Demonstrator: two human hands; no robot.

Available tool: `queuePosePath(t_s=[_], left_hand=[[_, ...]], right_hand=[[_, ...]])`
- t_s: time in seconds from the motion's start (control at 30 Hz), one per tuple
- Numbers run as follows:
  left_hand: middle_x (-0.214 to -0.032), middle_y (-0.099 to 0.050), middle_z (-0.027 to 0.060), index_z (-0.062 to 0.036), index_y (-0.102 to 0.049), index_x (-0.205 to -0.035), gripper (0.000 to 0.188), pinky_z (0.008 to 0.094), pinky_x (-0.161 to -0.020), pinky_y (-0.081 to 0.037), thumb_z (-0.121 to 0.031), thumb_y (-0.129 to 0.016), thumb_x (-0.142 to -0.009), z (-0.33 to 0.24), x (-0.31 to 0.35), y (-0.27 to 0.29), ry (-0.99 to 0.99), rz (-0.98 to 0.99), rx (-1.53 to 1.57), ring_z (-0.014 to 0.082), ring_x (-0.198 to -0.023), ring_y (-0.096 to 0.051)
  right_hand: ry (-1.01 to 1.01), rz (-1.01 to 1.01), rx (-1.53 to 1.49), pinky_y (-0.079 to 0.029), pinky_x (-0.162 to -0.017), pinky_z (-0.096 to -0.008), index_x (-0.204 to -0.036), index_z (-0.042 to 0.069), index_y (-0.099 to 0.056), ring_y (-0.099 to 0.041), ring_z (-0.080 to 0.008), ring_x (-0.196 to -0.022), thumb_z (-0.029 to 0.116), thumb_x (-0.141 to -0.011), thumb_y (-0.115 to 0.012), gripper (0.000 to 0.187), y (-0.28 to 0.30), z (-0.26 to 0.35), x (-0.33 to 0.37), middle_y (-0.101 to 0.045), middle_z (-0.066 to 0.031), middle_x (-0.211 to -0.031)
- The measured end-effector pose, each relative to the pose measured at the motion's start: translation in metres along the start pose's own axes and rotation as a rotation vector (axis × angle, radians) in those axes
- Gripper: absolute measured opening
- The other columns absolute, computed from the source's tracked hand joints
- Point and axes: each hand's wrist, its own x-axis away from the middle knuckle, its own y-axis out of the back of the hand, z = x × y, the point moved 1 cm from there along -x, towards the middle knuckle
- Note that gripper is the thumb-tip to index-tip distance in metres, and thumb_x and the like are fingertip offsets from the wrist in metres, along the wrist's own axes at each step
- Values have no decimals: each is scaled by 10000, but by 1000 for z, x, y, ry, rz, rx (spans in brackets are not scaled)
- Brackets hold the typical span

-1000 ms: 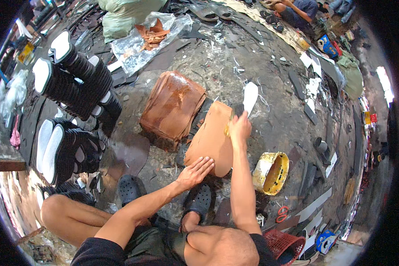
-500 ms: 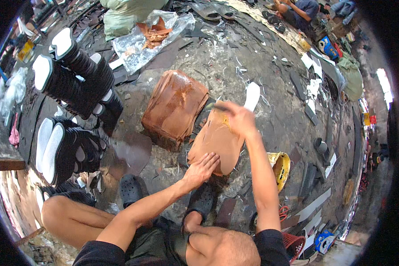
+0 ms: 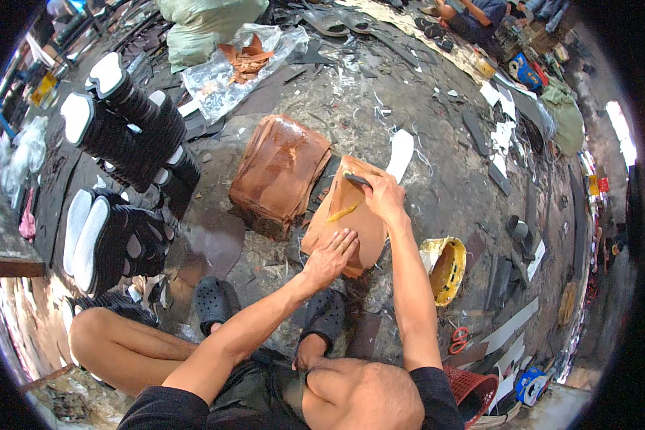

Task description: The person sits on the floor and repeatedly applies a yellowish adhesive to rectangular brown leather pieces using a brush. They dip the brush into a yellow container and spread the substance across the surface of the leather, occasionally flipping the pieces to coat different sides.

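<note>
Brown leather-like sheets [image 3: 365,233] lie stacked on the ground in front of me. A wet yellow streak of what looks like glue [image 3: 342,213] crosses the top one. My left hand [image 3: 330,259] presses flat on the near part of that sheet, fingers stretched out. My right hand [image 3: 384,198] is closed round a slim dark spreading tool [image 3: 356,178], at the sheet's far end; its exact kind is unclear. A taller pile of shiny brown sheets [image 3: 279,168] stands just left of these. Beyond my right hand lies a white insole-shaped piece [image 3: 401,154].
To the right of my right forearm sits a yellow glue-smeared tub [image 3: 448,272], with orange-handled scissors [image 3: 459,340] and a red basket [image 3: 473,390] nearer me. Tall stacks of dark soles [image 3: 132,118] stand at left. A plastic sheet with brown scraps [image 3: 247,64] lies farther off.
The yellow streak now shows farther toward my left hand, on the middle of the sheet. My right hand, blurred before, has shifted slightly and shows the tool more sharply. My left hand stays on the sheet.
</note>
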Motion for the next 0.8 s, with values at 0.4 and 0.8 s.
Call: queuePosePath(t_s=[0.4,0.8], left_hand=[[-1137,-670,173,-20,-637,-1194,399,420,-874,-566,-138,-609,-814,-111,62,25,-333,594,405,315,-1018,-670],[-1530,-430,158,42,-434,-1425,627,322,-725,-625,-54,-599,-827,-26,-7,-13,55,16,78,300,-1433,-400]], right_hand=[[407,64,64,-565,-746,-414,-1146,171,-686,-688,-250,-904,189,-834,-685,312,-65,73,159,-727,-46,-1022],[84,-292,-558,-551,-867,-317,-1087,34,-717,-715,-224,-1023,-65,-825,-656,287,118,-15,34,-746,-126,-1062]])
